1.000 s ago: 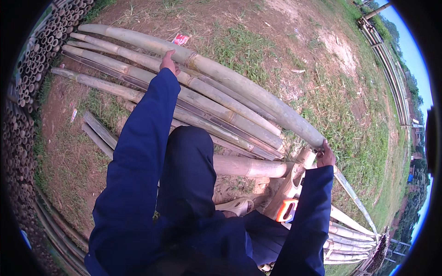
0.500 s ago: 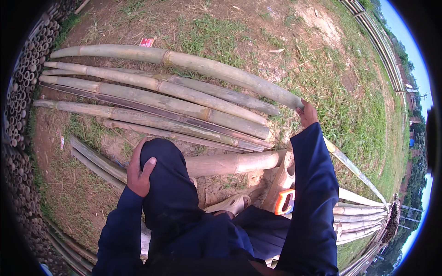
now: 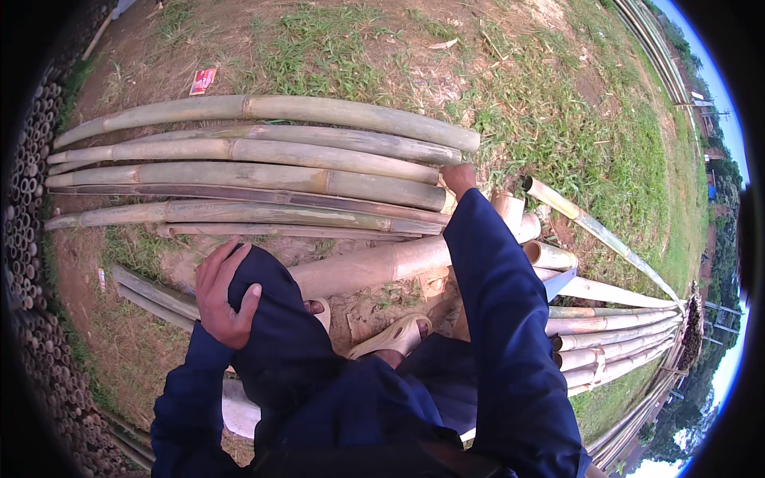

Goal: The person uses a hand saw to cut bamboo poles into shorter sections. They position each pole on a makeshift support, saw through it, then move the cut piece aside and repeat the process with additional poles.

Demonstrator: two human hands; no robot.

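My left hand (image 3: 227,295) rests on my left knee, its fingers spread, holding nothing. My right hand (image 3: 458,178) is closed at the near-right end of a pale bamboo pole (image 3: 319,155) in the middle of a row; its fingertips are partly hidden. Beyond it lies the thick greenish bamboo pole (image 3: 335,113), the farthest of the row. Nearer me are another bamboo pole (image 3: 271,177) and a thin dark brown one (image 3: 239,193). A thick bamboo trunk (image 3: 358,267) lies crosswise before my feet, its right part behind my right sleeve.
A saw blade (image 3: 561,283) shows beside my right sleeve. Several bamboo poles (image 3: 613,327) stretch off to the right, with one lone pole (image 3: 606,227) above them. Stacked bamboo ends (image 3: 36,183) line the left. A red packet (image 3: 203,80) lies on the ground; my sandal (image 3: 402,334) is below.
My right hand has let go of the farthest pole and moved left and nearer to a middle pole's end. The farthest pole now lies closer against the row. My left hand stays on my knee.
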